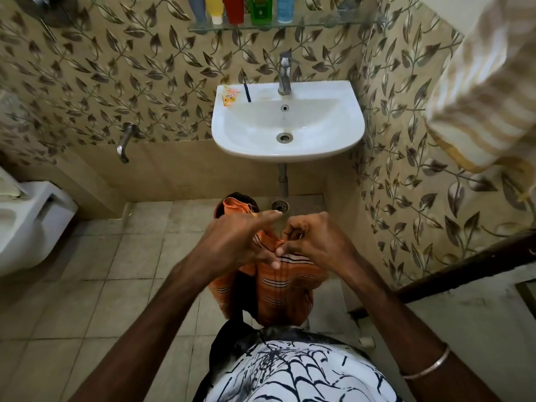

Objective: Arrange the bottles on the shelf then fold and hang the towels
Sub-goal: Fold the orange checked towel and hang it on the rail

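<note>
An orange towel with dark and white stripes hangs in front of my body, below the sink. My left hand grips its upper edge, forefinger stretched out to the right. My right hand pinches the same edge between thumb and fingertips, close beside the left. Part of the towel trails into a dark bucket on the floor behind my hands. Several bottles stand in a row on the glass shelf high on the wall. A beige striped towel hangs at the upper right.
A white sink with a chrome tap juts from the leaf-patterned wall. A toilet stands at the left and a wall tap beside it. A dark door edge crosses the right. The floor drain lies under the sink.
</note>
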`<control>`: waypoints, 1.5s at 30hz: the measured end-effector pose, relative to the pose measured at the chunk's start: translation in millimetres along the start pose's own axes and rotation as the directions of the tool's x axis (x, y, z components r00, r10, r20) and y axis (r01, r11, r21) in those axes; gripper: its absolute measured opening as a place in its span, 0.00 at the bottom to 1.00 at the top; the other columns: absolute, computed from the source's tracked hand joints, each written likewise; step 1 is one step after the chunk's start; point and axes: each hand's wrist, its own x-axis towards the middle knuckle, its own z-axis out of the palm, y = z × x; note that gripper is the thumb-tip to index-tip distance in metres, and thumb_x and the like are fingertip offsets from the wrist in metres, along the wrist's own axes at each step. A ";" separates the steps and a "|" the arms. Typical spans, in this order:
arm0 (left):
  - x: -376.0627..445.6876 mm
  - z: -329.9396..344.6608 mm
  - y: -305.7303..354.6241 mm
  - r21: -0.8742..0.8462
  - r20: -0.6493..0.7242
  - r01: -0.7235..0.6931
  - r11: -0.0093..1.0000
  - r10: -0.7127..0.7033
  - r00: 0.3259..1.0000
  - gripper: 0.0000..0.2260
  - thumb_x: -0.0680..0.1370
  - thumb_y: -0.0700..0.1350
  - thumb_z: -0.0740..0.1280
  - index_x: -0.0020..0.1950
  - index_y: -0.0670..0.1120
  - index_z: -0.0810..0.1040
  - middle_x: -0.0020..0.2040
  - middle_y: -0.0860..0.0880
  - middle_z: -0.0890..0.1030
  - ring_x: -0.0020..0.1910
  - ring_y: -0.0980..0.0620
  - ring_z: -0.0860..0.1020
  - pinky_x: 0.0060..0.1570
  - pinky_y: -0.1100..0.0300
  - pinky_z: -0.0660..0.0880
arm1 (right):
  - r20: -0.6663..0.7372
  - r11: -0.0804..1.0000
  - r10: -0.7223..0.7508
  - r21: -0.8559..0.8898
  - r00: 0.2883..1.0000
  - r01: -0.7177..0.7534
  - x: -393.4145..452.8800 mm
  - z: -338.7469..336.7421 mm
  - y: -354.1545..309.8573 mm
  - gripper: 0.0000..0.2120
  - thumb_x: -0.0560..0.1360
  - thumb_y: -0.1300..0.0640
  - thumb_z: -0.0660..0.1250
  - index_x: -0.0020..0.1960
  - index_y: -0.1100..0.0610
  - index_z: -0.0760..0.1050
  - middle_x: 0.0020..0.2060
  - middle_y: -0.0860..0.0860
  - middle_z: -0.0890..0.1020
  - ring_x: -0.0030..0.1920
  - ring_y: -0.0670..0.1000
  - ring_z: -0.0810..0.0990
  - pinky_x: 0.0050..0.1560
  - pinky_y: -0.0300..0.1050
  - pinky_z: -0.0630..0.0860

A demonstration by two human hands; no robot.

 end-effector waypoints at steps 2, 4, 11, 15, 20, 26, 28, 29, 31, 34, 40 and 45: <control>4.5 7.3 6.3 -0.112 0.025 -0.036 0.993 0.040 0.999 0.37 0.66 0.62 0.76 0.74 0.60 0.69 0.54 0.54 0.84 0.44 0.59 0.76 0.43 0.63 0.69 | -0.004 0.999 -0.017 -0.033 1.000 0.017 -1.2 0.4 -3.4 0.08 0.67 0.53 0.81 0.41 0.48 0.81 0.36 0.44 0.85 0.38 0.40 0.83 0.38 0.40 0.80; 6.5 8.9 5.9 -0.176 0.024 -0.032 0.984 0.036 0.999 0.31 0.68 0.60 0.76 0.70 0.57 0.75 0.51 0.54 0.85 0.42 0.60 0.79 0.42 0.62 0.73 | -0.008 0.999 -0.027 -0.045 1.000 0.027 -2.8 -1.7 -3.9 0.08 0.68 0.53 0.80 0.42 0.48 0.81 0.37 0.44 0.84 0.39 0.41 0.83 0.38 0.41 0.80; 6.4 4.4 4.3 -0.103 -0.091 -0.093 0.990 0.084 0.992 0.07 0.73 0.51 0.75 0.50 0.54 0.86 0.43 0.55 0.87 0.42 0.57 0.83 0.39 0.59 0.79 | 0.053 0.999 0.034 0.015 0.998 -0.035 -3.0 -7.2 -1.9 0.10 0.65 0.50 0.81 0.41 0.45 0.80 0.36 0.44 0.84 0.38 0.41 0.83 0.41 0.46 0.84; 2.4 -1.7 5.2 -0.083 -0.114 -0.186 0.979 0.177 0.978 0.07 0.74 0.43 0.75 0.50 0.52 0.86 0.43 0.55 0.86 0.42 0.56 0.84 0.38 0.56 0.81 | 0.218 0.996 0.067 0.040 0.974 -0.077 -1.0 -10.9 4.4 0.12 0.66 0.51 0.80 0.44 0.40 0.79 0.41 0.43 0.85 0.44 0.41 0.84 0.48 0.50 0.83; -3.8 -15.0 0.0 -0.049 -0.159 -0.241 0.969 0.230 0.960 0.08 0.71 0.39 0.77 0.47 0.50 0.87 0.40 0.53 0.86 0.38 0.53 0.83 0.33 0.53 0.80 | 0.299 0.983 0.104 0.113 0.949 -0.143 -2.1 -18.2 12.0 0.11 0.68 0.52 0.80 0.48 0.48 0.83 0.43 0.42 0.85 0.44 0.37 0.83 0.40 0.37 0.78; -10.9 -20.0 -16.1 -0.051 -0.158 -0.185 0.981 0.174 0.972 0.08 0.72 0.41 0.77 0.48 0.51 0.87 0.42 0.54 0.86 0.40 0.55 0.84 0.36 0.61 0.78 | 0.280 0.965 0.127 0.189 0.952 -0.185 -4.9 -24.8 19.1 0.09 0.69 0.55 0.79 0.46 0.49 0.81 0.42 0.47 0.86 0.40 0.44 0.85 0.33 0.37 0.79; -13.1 -21.6 -19.5 -0.071 -0.157 -0.180 0.981 0.168 0.973 0.07 0.72 0.42 0.77 0.48 0.52 0.87 0.42 0.55 0.86 0.41 0.57 0.84 0.36 0.63 0.77 | 0.239 0.967 0.128 0.187 0.963 -0.175 -4.9 -25.8 22.1 0.07 0.70 0.55 0.79 0.45 0.50 0.82 0.41 0.49 0.86 0.40 0.47 0.86 0.36 0.41 0.82; -13.9 -22.3 -20.8 -0.082 -0.157 -0.182 0.980 0.168 0.973 0.07 0.72 0.42 0.77 0.48 0.52 0.87 0.42 0.55 0.86 0.40 0.57 0.83 0.36 0.61 0.78 | 0.221 0.970 0.124 0.179 0.967 -0.165 -4.7 -25.7 22.7 0.07 0.70 0.56 0.79 0.44 0.50 0.82 0.41 0.49 0.87 0.41 0.48 0.86 0.37 0.42 0.82; -15.5 -23.4 -22.4 -0.090 -0.169 -0.186 0.978 0.169 0.971 0.07 0.72 0.42 0.77 0.48 0.52 0.87 0.41 0.55 0.86 0.39 0.58 0.83 0.35 0.56 0.80 | 0.203 0.976 0.120 0.156 0.972 -0.153 -4.0 -24.8 22.4 0.07 0.70 0.56 0.79 0.44 0.49 0.82 0.41 0.49 0.86 0.42 0.46 0.86 0.40 0.43 0.84; -16.7 -23.6 -24.3 -0.085 -0.165 -0.174 0.981 0.159 0.973 0.08 0.72 0.41 0.77 0.48 0.53 0.87 0.41 0.56 0.86 0.39 0.59 0.82 0.35 0.55 0.80 | 0.157 0.984 0.131 0.101 0.979 -0.148 -2.0 -21.7 21.0 0.07 0.69 0.55 0.79 0.43 0.47 0.82 0.41 0.47 0.86 0.42 0.46 0.86 0.42 0.50 0.85; -17.7 -23.5 -25.0 -0.049 -0.121 -0.106 0.993 0.099 0.988 0.06 0.74 0.45 0.76 0.50 0.52 0.86 0.44 0.55 0.87 0.38 0.63 0.78 0.35 0.70 0.68 | 0.064 0.996 0.074 0.040 0.995 -0.077 -4.2 -20.8 16.5 0.06 0.69 0.52 0.79 0.43 0.47 0.83 0.39 0.45 0.86 0.41 0.43 0.85 0.43 0.52 0.85; -12.4 -11.8 -13.3 0.062 0.035 0.060 0.996 -0.062 0.997 0.34 0.71 0.65 0.71 0.74 0.57 0.69 0.71 0.54 0.75 0.64 0.51 0.77 0.60 0.51 0.75 | 0.074 1.000 0.002 -0.003 0.997 -0.002 -6.6 -23.5 6.5 0.05 0.70 0.51 0.78 0.43 0.48 0.83 0.39 0.45 0.86 0.41 0.42 0.84 0.44 0.52 0.84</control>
